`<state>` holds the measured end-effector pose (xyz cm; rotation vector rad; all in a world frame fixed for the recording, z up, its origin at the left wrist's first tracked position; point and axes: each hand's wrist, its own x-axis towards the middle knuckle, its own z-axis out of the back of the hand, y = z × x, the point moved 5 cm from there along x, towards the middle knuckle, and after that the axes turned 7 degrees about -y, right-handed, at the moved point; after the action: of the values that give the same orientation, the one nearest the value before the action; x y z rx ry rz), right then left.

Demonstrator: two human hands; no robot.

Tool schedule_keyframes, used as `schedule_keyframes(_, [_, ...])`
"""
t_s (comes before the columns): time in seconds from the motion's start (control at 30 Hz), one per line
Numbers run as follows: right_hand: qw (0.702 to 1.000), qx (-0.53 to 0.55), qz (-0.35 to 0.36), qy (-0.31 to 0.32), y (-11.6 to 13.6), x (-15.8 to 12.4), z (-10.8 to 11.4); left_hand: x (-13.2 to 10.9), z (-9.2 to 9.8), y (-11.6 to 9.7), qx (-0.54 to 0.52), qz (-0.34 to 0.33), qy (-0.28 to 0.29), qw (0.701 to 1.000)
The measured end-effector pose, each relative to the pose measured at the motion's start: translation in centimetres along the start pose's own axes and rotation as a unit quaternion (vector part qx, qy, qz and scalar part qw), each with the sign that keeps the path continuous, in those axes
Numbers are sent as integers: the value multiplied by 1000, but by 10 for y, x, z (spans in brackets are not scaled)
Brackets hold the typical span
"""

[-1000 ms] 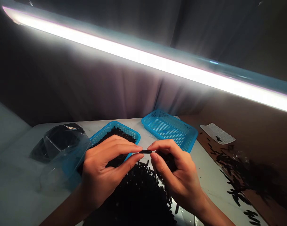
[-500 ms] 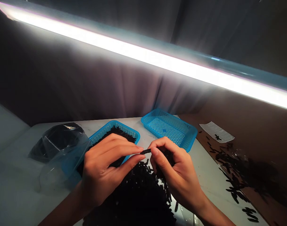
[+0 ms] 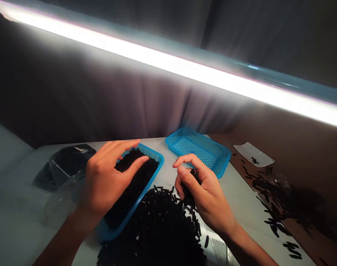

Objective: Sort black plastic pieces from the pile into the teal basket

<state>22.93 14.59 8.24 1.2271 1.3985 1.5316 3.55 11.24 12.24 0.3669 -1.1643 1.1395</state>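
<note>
My left hand (image 3: 110, 173) hovers over the blue basket (image 3: 154, 177) full of small black elongated pieces (image 3: 140, 166). Its thumb and fingers are spread apart, and I see nothing between them. To its right, my right hand (image 3: 204, 188) is curled around a bunch of the black pieces (image 3: 195, 175), partly hidden in its palm. The right thumb and index finger are slightly apart at their tips. Below both hands lies a large heap of the same black pieces (image 3: 165, 221) on the white tabletop.
A second blue basket (image 3: 196, 147), with a perforated bottom, stands behind my right hand. At left lies a clear plastic bag (image 3: 65, 166) with dark contents. More black pieces (image 3: 279, 199) and a paper sheet (image 3: 254, 154) lie at right. A bright tube light (image 3: 168, 61) crosses above.
My left hand has moved left and up, away from my right hand to over the filled basket, and has opened. The black piece held between both hands is no longer visible there.
</note>
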Motion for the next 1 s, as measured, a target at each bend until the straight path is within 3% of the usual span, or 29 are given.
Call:
schedule_keyframes(0.1, [1000,15,-10,4,-5,-1,-2,-8,-15,-19,-142,1,115,983])
schedule_keyframes(0.13, [1000,15,-3,1,-6,-2,-2,-11,-17,-30,-182,-13,126,975])
schedule_keyframes(0.2, [1000,1,15,-7,-8,-5,-2,-15,-20,-45,-214,-33,111,970])
schedule_keyframes(0.3, [999,-20,27,-8,-9,-6,-3,-17,-23,-52,-233,-31,99,967])
schedule_keyframes(0.47, [1000,9,9,6,-3,-5,-3,-10,-19,-41,-241,11,82,967])
schedule_keyframes(0.63, [993,-79,84,-24,8,-5,7,-8,-12,-33,-219,32,57,974])
schedule_keyframes(0.8, [965,-180,187,-32,16,-9,9,-8,-9,-34,-206,12,46,977])
schedule_keyframes(1.0, [963,-187,188,-43,19,-10,6,-8,-9,-33,-209,16,41,977])
